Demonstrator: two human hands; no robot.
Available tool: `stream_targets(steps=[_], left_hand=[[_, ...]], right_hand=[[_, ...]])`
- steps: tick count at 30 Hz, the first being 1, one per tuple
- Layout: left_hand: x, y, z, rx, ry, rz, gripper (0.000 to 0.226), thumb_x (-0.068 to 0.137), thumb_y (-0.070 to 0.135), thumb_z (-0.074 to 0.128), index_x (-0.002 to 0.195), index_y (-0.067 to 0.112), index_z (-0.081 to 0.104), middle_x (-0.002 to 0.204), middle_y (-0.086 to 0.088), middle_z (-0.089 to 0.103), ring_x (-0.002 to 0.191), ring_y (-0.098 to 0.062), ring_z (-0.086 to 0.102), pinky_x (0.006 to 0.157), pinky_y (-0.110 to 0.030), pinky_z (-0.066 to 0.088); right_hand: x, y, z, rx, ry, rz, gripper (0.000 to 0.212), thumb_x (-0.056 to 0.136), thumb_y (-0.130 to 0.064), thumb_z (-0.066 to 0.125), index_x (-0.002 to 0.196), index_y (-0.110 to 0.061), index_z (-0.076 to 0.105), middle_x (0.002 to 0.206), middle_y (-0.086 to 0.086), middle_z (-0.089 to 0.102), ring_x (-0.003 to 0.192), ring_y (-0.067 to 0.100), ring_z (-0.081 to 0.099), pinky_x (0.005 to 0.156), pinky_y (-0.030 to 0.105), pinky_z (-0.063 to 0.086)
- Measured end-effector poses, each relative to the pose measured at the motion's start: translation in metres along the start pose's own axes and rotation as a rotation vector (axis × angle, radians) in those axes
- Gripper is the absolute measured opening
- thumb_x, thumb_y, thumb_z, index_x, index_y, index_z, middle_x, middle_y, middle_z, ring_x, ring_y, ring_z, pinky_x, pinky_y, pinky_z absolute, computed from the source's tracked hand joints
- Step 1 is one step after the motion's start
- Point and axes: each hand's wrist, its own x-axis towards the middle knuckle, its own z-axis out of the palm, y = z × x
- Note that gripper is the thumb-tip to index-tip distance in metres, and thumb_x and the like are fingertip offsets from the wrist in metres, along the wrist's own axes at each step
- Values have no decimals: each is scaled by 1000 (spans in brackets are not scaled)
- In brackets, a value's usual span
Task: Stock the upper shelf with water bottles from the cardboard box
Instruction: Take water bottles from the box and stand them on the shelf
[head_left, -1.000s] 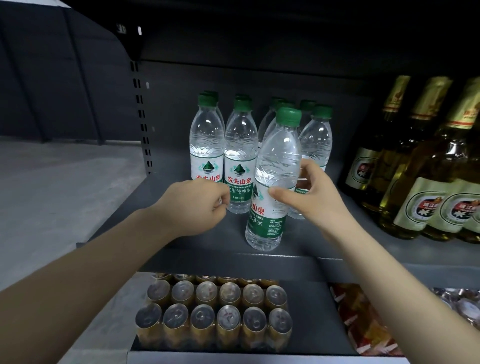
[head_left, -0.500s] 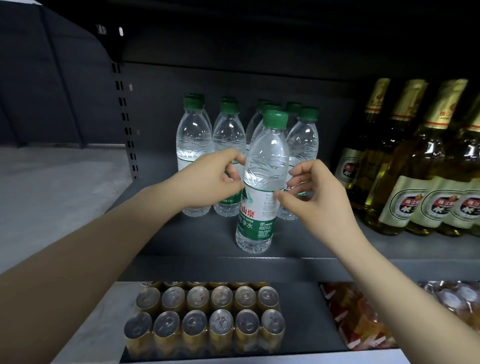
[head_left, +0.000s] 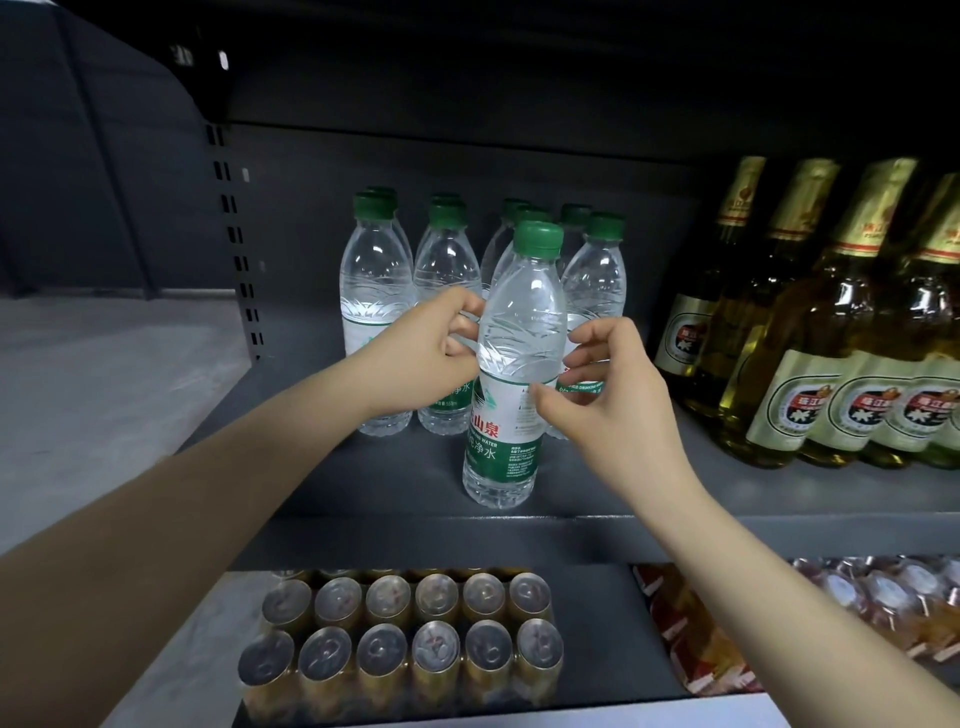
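A clear water bottle (head_left: 511, 415) with a green cap and a green-and-white label stands upright near the front of the dark upper shelf (head_left: 363, 483). My left hand (head_left: 421, 358) presses curled fingertips against its left shoulder. My right hand (head_left: 613, 395) has its thumb on the label and its fingers around the right side. Behind it, several matching water bottles (head_left: 374, 291) stand in a tight group further back on the shelf. The cardboard box is out of view.
Tall green-gold beer bottles (head_left: 810, 364) fill the right part of the same shelf. On the level below sit a pack of gold cans (head_left: 395, 639) and red snack packets (head_left: 691, 639). A slotted upright (head_left: 234, 244) marks the shelf's left end.
My left hand rose from a loose fist low beside the bottle to touch its left shoulder. My right hand stayed on the bottle's right side, shifting slightly.
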Motion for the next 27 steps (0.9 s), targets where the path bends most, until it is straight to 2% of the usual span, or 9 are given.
stream_targets(steps=[5, 9, 13, 17, 20, 23, 27], left_hand=[[-5, 0, -1, 5, 31, 9, 33, 83, 0, 50, 90, 33, 45, 89, 7, 55, 63, -4, 48, 64, -16, 39], [-13, 0, -1, -19, 83, 23, 38, 82, -3, 53, 88, 33, 43, 85, 9, 51, 68, -6, 50, 65, -18, 44], [-25, 1, -2, -49, 97, 47, 42, 82, -7, 58, 89, 32, 42, 85, 9, 50, 75, -6, 53, 64, -8, 47], [-33, 1, -7, -76, 110, 34, 41, 83, -7, 57, 92, 31, 42, 91, 7, 51, 79, -6, 56, 67, -10, 49], [-37, -1, -10, -56, 116, 32, 42, 83, -5, 58, 93, 33, 41, 95, 6, 52, 85, -10, 58, 74, -16, 51], [-41, -3, -10, -38, 114, 26, 45, 82, -3, 58, 94, 36, 40, 98, 6, 51, 92, -12, 58, 77, -22, 51], [-45, -3, -8, -68, 134, 25, 46, 82, -3, 59, 94, 37, 40, 101, 7, 50, 100, -12, 58, 79, -22, 51]], right_hand=[[3, 3, 0, 49, -31, 23, 40, 72, -8, 71, 93, -26, 42, 86, -6, 54, 75, 8, 52, 63, 15, 47], [8, 4, 0, 98, -86, 63, 39, 74, -3, 67, 101, -19, 45, 89, -8, 56, 77, 10, 55, 66, 18, 48], [15, 6, 3, 152, -126, 54, 37, 74, 4, 63, 98, -19, 47, 92, -6, 58, 83, 16, 58, 66, 17, 48], [21, 6, 8, 198, -168, 52, 38, 73, 8, 60, 96, -20, 50, 92, -7, 59, 82, 10, 56, 63, 10, 45], [24, 7, 9, 203, -175, 45, 39, 73, 9, 60, 94, -22, 50, 91, -5, 59, 80, 11, 56, 65, 12, 47], [28, 9, 10, 192, -182, 41, 40, 72, 7, 60, 90, -27, 49, 100, 5, 61, 84, 17, 58, 67, 18, 48], [32, 9, 11, 186, -208, 38, 35, 72, 7, 61, 98, -15, 52, 103, 11, 61, 83, 18, 58, 78, 30, 50]])
